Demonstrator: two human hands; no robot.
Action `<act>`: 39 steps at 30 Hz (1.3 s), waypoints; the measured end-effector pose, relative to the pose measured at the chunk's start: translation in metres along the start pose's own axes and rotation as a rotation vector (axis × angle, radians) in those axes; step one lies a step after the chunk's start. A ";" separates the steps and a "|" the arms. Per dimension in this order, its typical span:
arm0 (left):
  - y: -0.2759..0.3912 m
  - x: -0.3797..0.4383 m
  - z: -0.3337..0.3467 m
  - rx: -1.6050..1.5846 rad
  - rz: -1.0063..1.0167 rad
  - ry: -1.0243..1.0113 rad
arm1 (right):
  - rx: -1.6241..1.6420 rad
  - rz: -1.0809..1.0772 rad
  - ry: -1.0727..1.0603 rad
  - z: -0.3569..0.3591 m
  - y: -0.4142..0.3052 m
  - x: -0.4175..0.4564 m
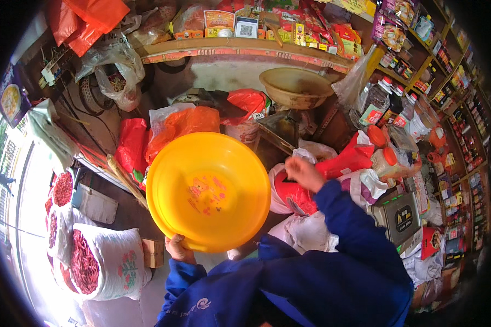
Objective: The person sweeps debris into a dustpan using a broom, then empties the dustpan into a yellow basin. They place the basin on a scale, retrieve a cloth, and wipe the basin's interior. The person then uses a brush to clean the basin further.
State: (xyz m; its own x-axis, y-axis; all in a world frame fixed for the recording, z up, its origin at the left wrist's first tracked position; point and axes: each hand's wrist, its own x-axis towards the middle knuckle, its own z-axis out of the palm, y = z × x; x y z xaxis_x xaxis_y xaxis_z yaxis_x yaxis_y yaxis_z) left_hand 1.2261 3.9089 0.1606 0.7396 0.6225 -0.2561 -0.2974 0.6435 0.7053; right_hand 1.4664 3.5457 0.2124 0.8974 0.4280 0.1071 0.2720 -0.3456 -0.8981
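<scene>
A yellow plastic basin with a printed pink bear on its bottom is held up before me, its inside facing the camera. My left hand grips its lower left rim, with the fingers partly hidden behind it. Nothing lies in the basin. Off the basin's right side, my right hand is raised with its fingers curled and slightly blurred; whether it holds something small I cannot tell. Below that hand in the picture are a red plastic bag and a pale sack.
White woven sacks of dried red chillies stand at left. A wooden stick leans near the basin. An old wide bowl sits beyond, under a shelf of packets. Right are bottles, a weighing scale and stocked shelves.
</scene>
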 end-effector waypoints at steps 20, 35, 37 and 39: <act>-0.033 0.086 0.072 0.117 -0.012 -0.094 | -1.144 -0.141 0.697 -0.148 -0.046 0.455; -0.042 0.099 0.055 0.404 -0.434 -0.417 | -0.355 0.132 0.842 0.014 0.021 -0.121; -0.045 0.078 0.063 0.336 -0.512 -0.494 | -0.148 0.278 0.903 0.027 0.007 -0.199; -0.052 0.059 0.074 0.373 -0.616 -0.426 | -0.103 0.534 1.016 0.029 0.005 -0.271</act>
State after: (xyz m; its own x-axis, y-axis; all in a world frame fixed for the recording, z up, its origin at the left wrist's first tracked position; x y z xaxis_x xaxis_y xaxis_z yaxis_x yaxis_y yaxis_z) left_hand 1.3301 3.8793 0.1576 0.8917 -0.0618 -0.4483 0.3982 0.5777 0.7126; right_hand 1.2146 3.4525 0.1663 0.7593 -0.6479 0.0601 -0.2420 -0.3670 -0.8982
